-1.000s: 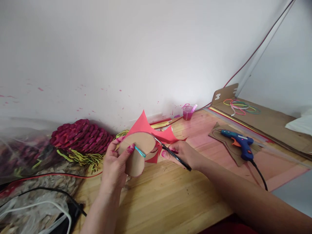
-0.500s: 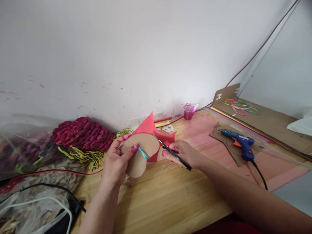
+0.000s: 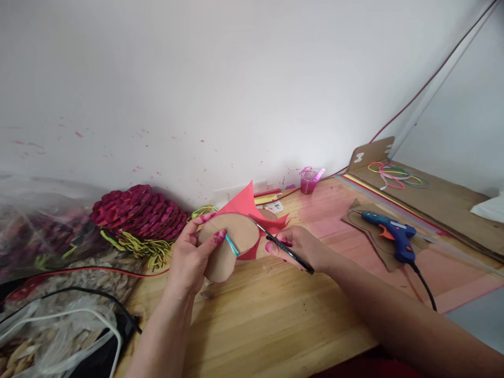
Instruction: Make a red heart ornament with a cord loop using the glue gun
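Observation:
My left hand (image 3: pixel 192 254) pinches a tan cardboard heart (image 3: pixel 232 231), thumb on its face and fingers behind. A short turquoise strip (image 3: pixel 232 245) lies on the heart near its notch. Behind the cardboard is red paper (image 3: pixel 241 202), its pointed edges sticking out above and to the right. My right hand (image 3: pixel 295 244) is closed on a pair of black-handled craft scissors (image 3: pixel 291 253). Their blades reach the right edge of the heart, where the red paper meets it. Whether the blades are parted is hard to see.
A blue glue gun (image 3: pixel 394 233) rests on a cardboard scrap (image 3: pixel 374 241) at right. Near the wall stands a cup of pink liquid (image 3: pixel 308 182). Stacked magenta pieces (image 3: pixel 137 212) with yellow-green cords (image 3: pixel 144 245) lie left, beside plastic bags (image 3: pixel 51 320) and cables. Coiled colored cords (image 3: pixel 394 173) sit on cardboard.
The whole view has shifted slightly, so things appear a little further right. Both hands keep their holds, and the scissors stay at the heart's right edge.

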A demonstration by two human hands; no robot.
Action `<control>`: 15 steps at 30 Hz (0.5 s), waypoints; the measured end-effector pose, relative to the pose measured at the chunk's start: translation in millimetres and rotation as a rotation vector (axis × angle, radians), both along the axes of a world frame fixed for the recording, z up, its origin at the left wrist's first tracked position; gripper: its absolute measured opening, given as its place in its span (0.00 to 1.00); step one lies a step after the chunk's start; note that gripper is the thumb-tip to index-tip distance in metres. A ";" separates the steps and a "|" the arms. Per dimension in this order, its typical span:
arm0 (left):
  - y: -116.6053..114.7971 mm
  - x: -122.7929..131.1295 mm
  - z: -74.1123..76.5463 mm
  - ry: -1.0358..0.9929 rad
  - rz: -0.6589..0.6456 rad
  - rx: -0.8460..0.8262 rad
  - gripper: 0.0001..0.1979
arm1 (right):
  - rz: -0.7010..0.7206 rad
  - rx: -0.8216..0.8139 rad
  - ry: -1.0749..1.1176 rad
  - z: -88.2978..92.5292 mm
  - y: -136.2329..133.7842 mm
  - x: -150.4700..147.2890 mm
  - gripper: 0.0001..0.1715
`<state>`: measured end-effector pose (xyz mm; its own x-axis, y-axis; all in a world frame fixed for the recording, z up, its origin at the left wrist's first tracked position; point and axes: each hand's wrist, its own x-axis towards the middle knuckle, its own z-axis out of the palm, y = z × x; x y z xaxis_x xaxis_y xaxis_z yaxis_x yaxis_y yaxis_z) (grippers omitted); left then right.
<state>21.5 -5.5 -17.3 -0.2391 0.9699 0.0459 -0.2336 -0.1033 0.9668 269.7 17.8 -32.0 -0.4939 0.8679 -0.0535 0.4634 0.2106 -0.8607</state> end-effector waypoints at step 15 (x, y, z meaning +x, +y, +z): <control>-1.9 -6.6 6.6 0.046 -0.146 -0.078 0.32 | 0.030 0.024 -0.119 8.5 -0.1 -0.7 0.29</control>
<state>14.9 -7.4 -10.8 -0.0946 0.9953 -0.0228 -0.1956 0.0039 0.9807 268.9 17.7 -23.5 -0.5107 0.8547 -0.0931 0.5556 0.2454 -0.7944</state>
